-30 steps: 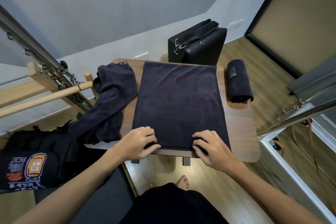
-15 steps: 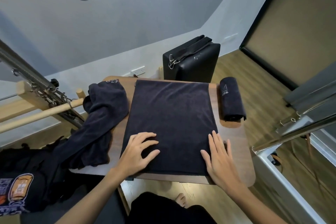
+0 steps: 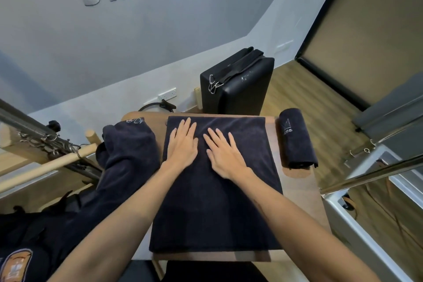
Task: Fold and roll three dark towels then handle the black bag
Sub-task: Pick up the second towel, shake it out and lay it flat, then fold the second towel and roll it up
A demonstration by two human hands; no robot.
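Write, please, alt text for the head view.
Left hand and right hand press flat on a folded dark towel on a brown wooden table; a rolled dark towel lies right, a crumpled dark towel left.

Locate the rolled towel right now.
In the head view, the rolled towel lies on the right edge of the wooden table, apart from the flat towel, with the black case behind-left.

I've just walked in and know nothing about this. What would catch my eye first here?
Two hands, the left hand and right hand, pressed flat side by side on the far half of a dark folded towel spread over a wooden table. A neatly rolled towel lies to its right, a crumpled towel hangs off the left edge.
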